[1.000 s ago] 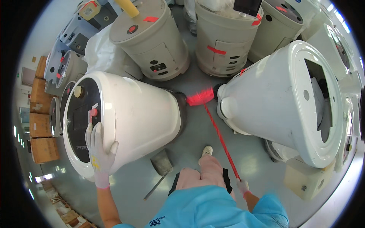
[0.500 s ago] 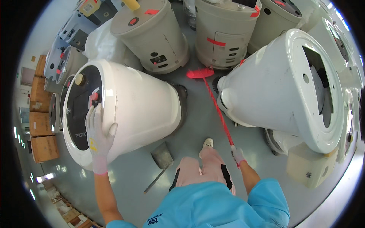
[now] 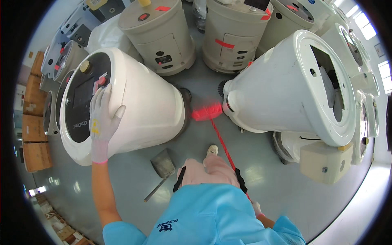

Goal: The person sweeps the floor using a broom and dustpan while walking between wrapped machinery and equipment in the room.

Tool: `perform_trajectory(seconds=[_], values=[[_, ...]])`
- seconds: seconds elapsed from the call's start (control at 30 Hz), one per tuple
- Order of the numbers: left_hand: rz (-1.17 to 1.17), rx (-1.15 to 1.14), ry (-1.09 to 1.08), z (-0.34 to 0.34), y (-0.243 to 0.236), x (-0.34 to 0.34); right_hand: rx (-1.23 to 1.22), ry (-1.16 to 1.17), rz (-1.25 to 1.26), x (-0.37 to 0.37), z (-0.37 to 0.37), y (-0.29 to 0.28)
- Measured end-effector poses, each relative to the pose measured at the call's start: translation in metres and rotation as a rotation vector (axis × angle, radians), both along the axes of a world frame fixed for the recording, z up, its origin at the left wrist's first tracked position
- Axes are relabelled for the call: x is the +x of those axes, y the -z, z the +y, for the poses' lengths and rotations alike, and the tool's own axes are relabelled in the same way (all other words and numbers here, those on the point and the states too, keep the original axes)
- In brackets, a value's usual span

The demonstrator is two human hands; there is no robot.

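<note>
My left hand (image 3: 101,122), in a white glove, lies flat with fingers stretched on the top rim of a white barrel-shaped machine (image 3: 151,102), just below the red button on its black panel (image 3: 83,94). My gloved right hand (image 3: 256,209) is low beside my hip, closed round the red handle of a broom (image 3: 222,143). The broom's red head (image 3: 207,112) is blurred on the grey floor between the two white machines. A metal dustpan (image 3: 163,163) with a long handle rests on the floor left of my legs, untouched.
A second white machine (image 3: 277,85), with an opening in its top, stands at right above a cream box-shaped part (image 3: 326,163). Beige machines (image 3: 163,41) with red tape line the far side. Cardboard boxes (image 3: 36,126) are stacked at far left.
The broom head has come nearer to me across the floor, and my right hand has drawn back toward my hip with the handle. My left hand stays on the machine's rim.
</note>
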State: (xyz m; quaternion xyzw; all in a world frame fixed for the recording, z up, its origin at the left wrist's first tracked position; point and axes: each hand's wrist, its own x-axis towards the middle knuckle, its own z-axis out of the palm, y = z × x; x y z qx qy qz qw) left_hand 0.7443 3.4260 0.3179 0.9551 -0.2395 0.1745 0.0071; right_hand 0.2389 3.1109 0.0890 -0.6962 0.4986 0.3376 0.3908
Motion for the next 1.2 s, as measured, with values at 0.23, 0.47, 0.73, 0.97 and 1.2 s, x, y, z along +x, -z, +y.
perform_trajectory(seconds=[0.23, 0.47, 0.73, 0.97, 1.2], values=[[0.022, -0.019, -0.016, 0.000, -0.001, -0.001, -0.134, -0.088, -0.018, -0.013, -0.012, -0.007], [0.023, -0.024, 0.056, -0.001, 0.002, 0.002, -0.135, -0.031, -0.063, 0.068, -0.030, 0.112], [0.008, -0.078, 0.114, 0.009, 0.006, 0.002, 0.045, 0.176, -0.047, 0.069, 0.015, 0.127], [-0.115, -0.073, 0.241, 0.034, 0.025, 0.014, 0.225, 0.225, -0.264, -0.018, 0.077, 0.121], [-0.201, 0.085, 0.154, 0.055, 0.022, -0.010, 0.267, 0.538, -0.040, -0.109, 0.154, 0.057]])
